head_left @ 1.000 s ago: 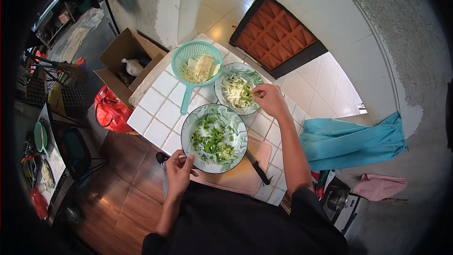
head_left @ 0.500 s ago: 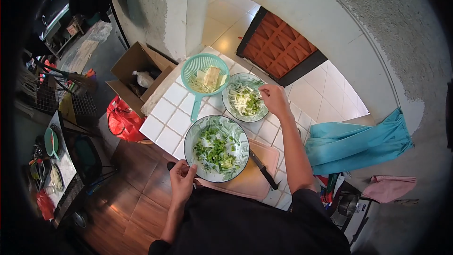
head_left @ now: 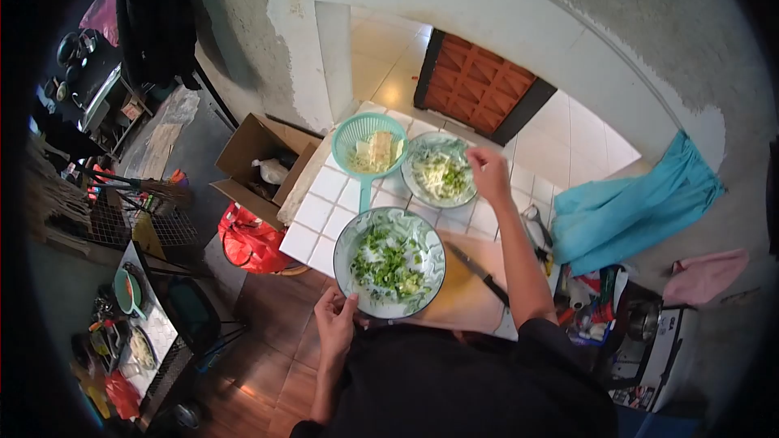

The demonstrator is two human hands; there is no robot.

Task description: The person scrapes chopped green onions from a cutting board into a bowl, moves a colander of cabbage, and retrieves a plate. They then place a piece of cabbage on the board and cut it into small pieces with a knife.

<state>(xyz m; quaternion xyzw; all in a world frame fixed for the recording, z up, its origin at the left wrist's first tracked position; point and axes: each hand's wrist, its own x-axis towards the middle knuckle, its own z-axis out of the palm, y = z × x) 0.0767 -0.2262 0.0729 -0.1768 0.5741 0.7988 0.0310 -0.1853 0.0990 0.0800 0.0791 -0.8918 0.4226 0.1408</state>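
Note:
My left hand holds the near rim of a green-and-white patterned bowl filled with chopped green herbs, which sits partly on a pink cutting board. My right hand hovers at the right rim of a second patterned bowl holding pale shredded vegetable with some greens on top; its fingers are pinched together, and I cannot tell what is between them. A teal colander with pale cut pieces stands to the left of that bowl.
A black-handled knife lies on the cutting board by my right forearm. The white tiled table stands by a cardboard box and a red bag. A blue cloth hangs at right. A cluttered shelf is at far left.
My head has shifted, so the table sits lower and farther right in view. My right hand has lifted slightly off the far bowl's greens to its right rim. My left hand stays on the near bowl.

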